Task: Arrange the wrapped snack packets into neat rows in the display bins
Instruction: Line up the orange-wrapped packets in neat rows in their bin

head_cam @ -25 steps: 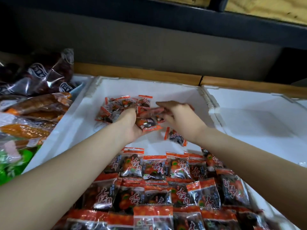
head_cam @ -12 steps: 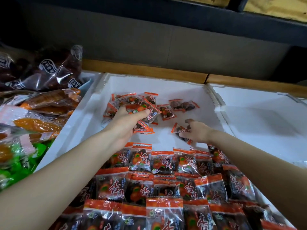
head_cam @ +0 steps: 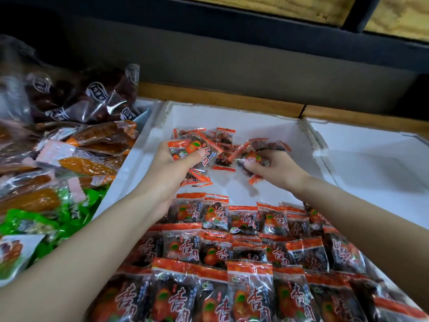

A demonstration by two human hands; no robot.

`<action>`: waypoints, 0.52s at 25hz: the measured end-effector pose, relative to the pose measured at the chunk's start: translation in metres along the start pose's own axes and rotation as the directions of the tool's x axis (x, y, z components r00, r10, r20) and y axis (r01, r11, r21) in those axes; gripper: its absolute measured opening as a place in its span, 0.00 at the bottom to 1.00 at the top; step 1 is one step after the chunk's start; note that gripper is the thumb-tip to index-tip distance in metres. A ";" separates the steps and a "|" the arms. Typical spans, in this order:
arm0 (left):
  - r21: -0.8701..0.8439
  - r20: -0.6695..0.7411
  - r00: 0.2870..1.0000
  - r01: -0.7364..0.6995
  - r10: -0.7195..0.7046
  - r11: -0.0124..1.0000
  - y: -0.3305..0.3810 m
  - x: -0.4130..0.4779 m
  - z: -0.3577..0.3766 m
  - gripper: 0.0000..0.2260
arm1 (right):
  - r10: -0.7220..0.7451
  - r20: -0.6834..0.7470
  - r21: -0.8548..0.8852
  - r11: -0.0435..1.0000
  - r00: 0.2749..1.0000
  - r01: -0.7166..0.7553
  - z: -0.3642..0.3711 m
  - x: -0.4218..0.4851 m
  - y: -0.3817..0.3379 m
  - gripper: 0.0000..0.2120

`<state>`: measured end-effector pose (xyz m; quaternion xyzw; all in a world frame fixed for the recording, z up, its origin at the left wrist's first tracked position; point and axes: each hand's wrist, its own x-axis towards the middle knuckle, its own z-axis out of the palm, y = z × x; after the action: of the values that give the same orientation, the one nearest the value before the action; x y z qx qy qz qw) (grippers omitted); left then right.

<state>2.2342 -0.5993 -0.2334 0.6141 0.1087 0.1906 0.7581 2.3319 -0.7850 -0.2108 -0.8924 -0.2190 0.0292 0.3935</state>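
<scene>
free: bare bin floor [head_cam: 232,189] between rows [head_cam: 241,221] and loose packets [head_cam: 224,135] | blocked: foam wall [head_cam: 312,138] right

Near end of middle bin [head_cam: 255,122]: packet rows [head_cam: 216,247], side by side, overlapping. Far end: loose packets [head_cam: 224,137] in a heap. Between rows and heap, above bin floor: left hand [head_cam: 169,166] gripping packet bunch [head_cam: 197,151], right hand [head_cam: 276,169] just right of it, gripping packet [head_cam: 253,159]. Left of bin: bagged snacks [head_cam: 81,145]. Right: second bin [head_cam: 371,159].
</scene>
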 end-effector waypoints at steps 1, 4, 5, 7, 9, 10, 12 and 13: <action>-0.028 -0.016 1.000 -0.009 0.008 1.000 0.002 -0.006 -0.004 0.16 | 0.032 0.063 0.199 0.979 0.998 -0.043 0.001 -0.012 -0.012 0.10; -0.112 -0.031 0.999 -0.012 0.008 0.994 0.009 -0.026 -0.015 0.15 | 0.098 0.288 0.444 0.868 0.953 -0.223 0.007 -0.048 -0.033 0.07; -0.130 -0.036 0.999 -0.012 0.007 0.991 0.010 -0.033 -0.018 0.15 | 0.098 0.326 0.449 0.859 0.940 -0.245 0.008 -0.058 -0.035 0.09; -0.142 -0.063 0.998 -0.028 0.020 0.989 0.011 -0.044 -0.027 0.14 | 0.105 0.353 0.344 0.910 0.930 -0.234 0.012 -0.073 -0.040 0.16; -0.105 -0.083 0.995 -0.056 0.047 0.993 0.013 -0.053 -0.037 0.14 | 0.107 0.346 0.165 0.971 0.932 -0.173 0.016 -0.079 -0.045 0.18; -0.082 -0.095 0.994 -0.069 0.061 0.994 0.015 -0.058 -0.042 0.13 | 0.093 0.351 0.108 0.984 0.932 -0.139 0.019 -0.080 -0.049 0.17; -0.063 -0.140 0.986 -0.099 0.089 0.993 0.017 -0.064 -0.052 0.11 | 0.044 0.376 0.088 0.993 0.925 -0.083 0.026 -0.080 -0.058 0.16; -0.064 -0.159 0.982 -0.109 0.098 0.992 0.017 -0.066 -0.057 0.11 | 0.014 0.383 0.086 0.995 0.924 -0.051 0.031 -0.079 -0.061 0.16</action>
<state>2.1494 -0.5739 -0.2344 0.5744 0.1285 0.2811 0.7580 2.2311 -0.7603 -0.1976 -0.8535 -0.2747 0.2191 0.3847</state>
